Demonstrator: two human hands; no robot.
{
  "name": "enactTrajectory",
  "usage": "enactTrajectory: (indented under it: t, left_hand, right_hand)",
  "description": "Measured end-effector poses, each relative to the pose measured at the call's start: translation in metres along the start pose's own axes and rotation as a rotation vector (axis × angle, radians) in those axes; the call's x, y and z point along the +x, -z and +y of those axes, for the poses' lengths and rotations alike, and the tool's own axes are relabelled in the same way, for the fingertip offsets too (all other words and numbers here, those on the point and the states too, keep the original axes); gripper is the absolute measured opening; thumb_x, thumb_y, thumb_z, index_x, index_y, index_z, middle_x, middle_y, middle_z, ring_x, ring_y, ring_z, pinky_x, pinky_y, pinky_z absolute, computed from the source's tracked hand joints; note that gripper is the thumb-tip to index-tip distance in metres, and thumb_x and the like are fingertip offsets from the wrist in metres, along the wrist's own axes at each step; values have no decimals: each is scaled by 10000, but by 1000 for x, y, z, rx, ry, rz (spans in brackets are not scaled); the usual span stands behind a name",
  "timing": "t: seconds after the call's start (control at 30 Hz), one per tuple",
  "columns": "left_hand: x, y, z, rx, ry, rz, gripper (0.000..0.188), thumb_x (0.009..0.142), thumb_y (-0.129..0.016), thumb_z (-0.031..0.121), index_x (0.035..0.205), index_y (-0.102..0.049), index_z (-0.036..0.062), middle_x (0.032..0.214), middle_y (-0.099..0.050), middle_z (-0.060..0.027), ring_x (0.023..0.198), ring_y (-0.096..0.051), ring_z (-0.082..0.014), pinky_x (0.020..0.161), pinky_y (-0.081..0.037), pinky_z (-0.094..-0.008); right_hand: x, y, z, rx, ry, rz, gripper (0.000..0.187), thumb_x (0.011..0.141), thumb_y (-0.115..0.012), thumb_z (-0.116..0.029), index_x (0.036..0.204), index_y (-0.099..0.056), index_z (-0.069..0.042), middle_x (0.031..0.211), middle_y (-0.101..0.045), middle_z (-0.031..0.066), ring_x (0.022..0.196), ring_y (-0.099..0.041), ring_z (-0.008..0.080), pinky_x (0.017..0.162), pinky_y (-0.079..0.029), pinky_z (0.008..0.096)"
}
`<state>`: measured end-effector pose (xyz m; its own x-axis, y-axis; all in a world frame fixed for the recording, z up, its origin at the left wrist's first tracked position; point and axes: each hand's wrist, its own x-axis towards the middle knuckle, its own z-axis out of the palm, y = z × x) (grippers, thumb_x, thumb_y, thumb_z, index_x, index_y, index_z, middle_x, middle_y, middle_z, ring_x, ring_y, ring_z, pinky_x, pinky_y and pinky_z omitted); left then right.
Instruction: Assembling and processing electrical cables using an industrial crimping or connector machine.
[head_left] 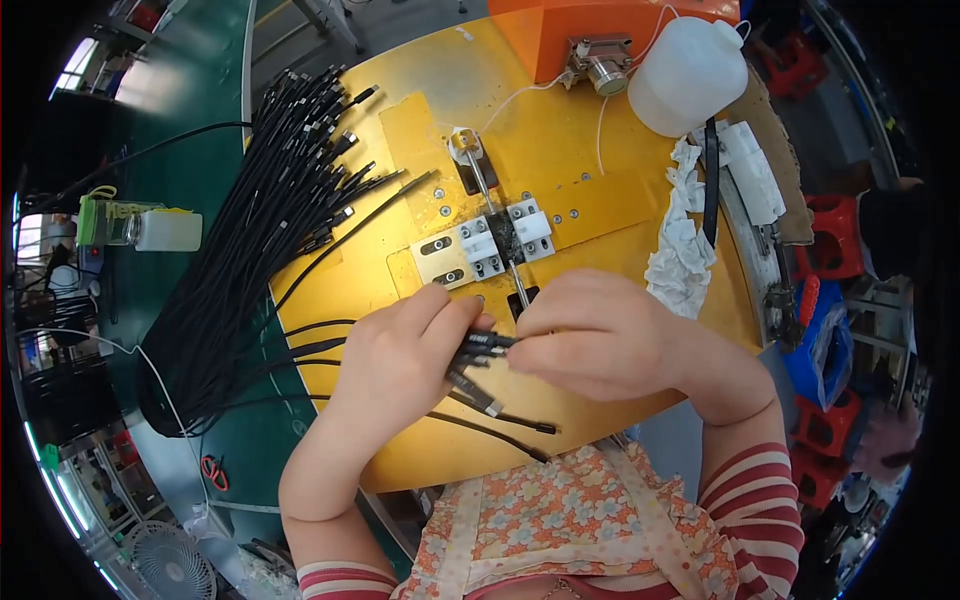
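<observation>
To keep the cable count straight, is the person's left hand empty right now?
No, the left hand grips several black cable ends, whose connectors stick out past its fingers.

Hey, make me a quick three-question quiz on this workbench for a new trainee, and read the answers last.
1. True or false: the large bundle of black cables lies to the left of the metal fixture.
2. Which is nearest the white plastic jug?
A: red-handled scissors
B: crumpled white paper
C: desk fan
3. Fill the gap: several black connectors stick out of the ____ hand's grip.

Key: 1 true; 2 B; 3 left, the left hand.
</observation>
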<state>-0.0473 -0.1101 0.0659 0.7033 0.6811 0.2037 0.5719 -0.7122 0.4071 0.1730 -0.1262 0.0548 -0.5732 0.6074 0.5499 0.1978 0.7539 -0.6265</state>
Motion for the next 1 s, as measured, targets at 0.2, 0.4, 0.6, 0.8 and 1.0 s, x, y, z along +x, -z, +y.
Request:
enactTrajectory:
  t: [0.2, 0.4, 0.6, 0.8, 1.0]
  left_hand:
    - [-1, -33, -25, 74, -157, 363, 350, 712, -726, 86, 1045, -649, 10, 703, -531, -47, 534, -536, -175, 468, -439, -283]
    - [0, -32, -35, 43, -306, 372, 257, 696, -740, 101, 928, -683, 6, 641, -502, -20, 502, -501, -142, 436, -394, -263]
    - [-2, -34, -42, 92, -362, 386, 259, 677, -765, 144, 891, -686, 22, 592, -458, -2, 474, -475, -136, 418, -355, -259]
    - [1, -37, -45, -92, -243, 351, 283, 665, -778, 123, 921, -689, 41, 589, -475, -15, 481, -491, -155, 429, -368, -273]
    - [5, -42, -43, 8, -106, 267, 398, 685, -689, 2, 1079, -664, 56, 856, -580, -68, 697, -564, -219, 601, -470, -319]
  right_hand:
    - [-9, -7, 21, -129, -92, 190, 172, 759, -710, -12, 924, -670, -39, 884, -685, 104, 753, -669, 245, 632, -532, 312]
    - [-12, -7, 26, 58, -292, 116, 172, 741, -749, -16, 891, -666, -35, 840, -692, 104, 707, -675, 236, 611, -524, 296]
    - [-8, -12, 30, 164, -314, 126, 180, 730, -761, -17, 882, -664, -28, 793, -671, 98, 686, -657, 232, 593, -512, 298]
    - [-5, -13, 36, 69, -224, 189, 138, 758, -732, -3, 872, -655, -6, 834, -660, 109, 709, -638, 220, 613, -496, 290]
    - [-9, -17, 52, 72, -488, 232, 114, 777, -704, 6, 877, -654, -19, 876, -556, 53, 774, -547, 158, 660, -445, 270]
